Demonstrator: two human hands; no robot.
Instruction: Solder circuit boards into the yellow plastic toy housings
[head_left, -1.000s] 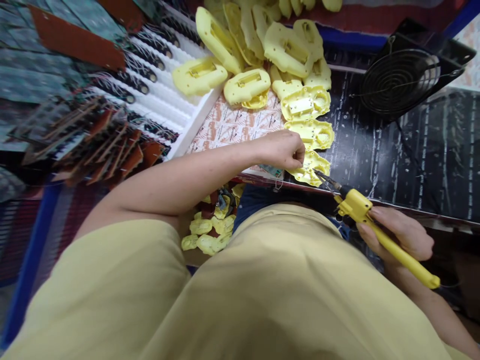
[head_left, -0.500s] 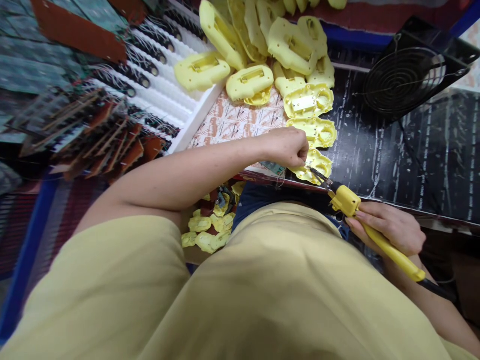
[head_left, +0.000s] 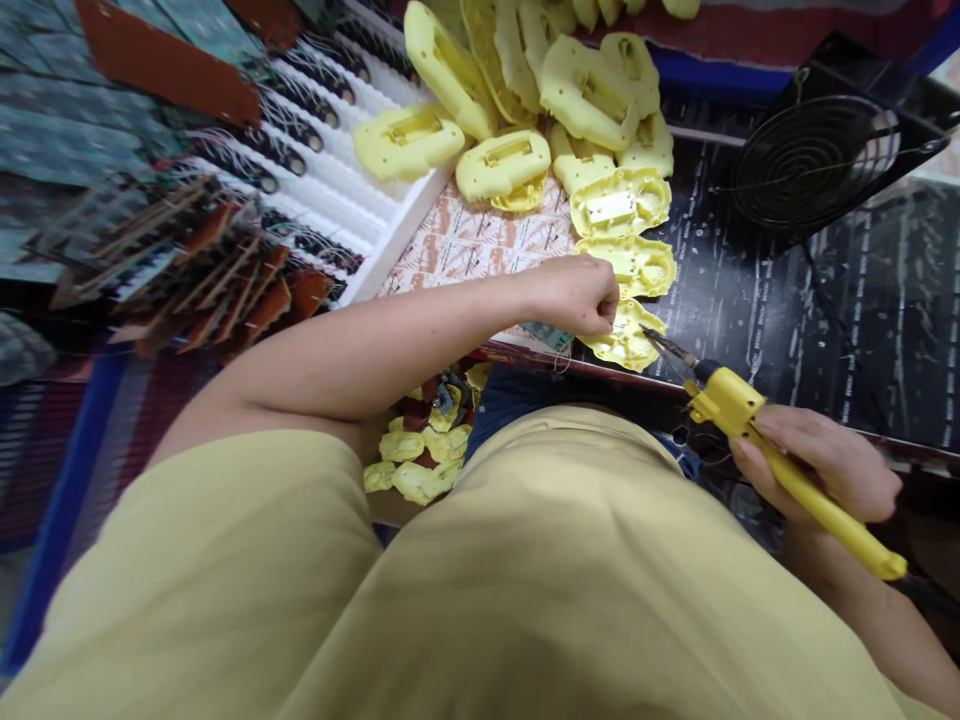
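Note:
My right hand (head_left: 840, 465) is wrapped round the yellow handle of a soldering iron (head_left: 727, 400), whose cord trails off at the right. Its dark metal tip points left and overlaps the right part of the nearest open yellow plastic shell (head_left: 636, 338); I cannot tell whether they touch. My left hand (head_left: 581, 293) is closed in a fist at that shell's left side, and whatever its fingertips pinch is hidden. Behind this shell lie a second open shell (head_left: 645, 266) and a third (head_left: 626, 203), in a row. A green circuit board (head_left: 549, 335) peeks out below my left wrist.
More yellow shells (head_left: 592, 90) are piled at the back. To the left, a white foam tray (head_left: 322, 170) holds wired black parts, beside stacked circuit boards (head_left: 217, 250). A black fan (head_left: 817, 150) stands back right. Yellow shells (head_left: 427, 480) lie below the table edge.
My right hand has drawn the soldering iron to the right and slightly down, so its tip has shifted away from my left fingers. The left hand stays at the shell.

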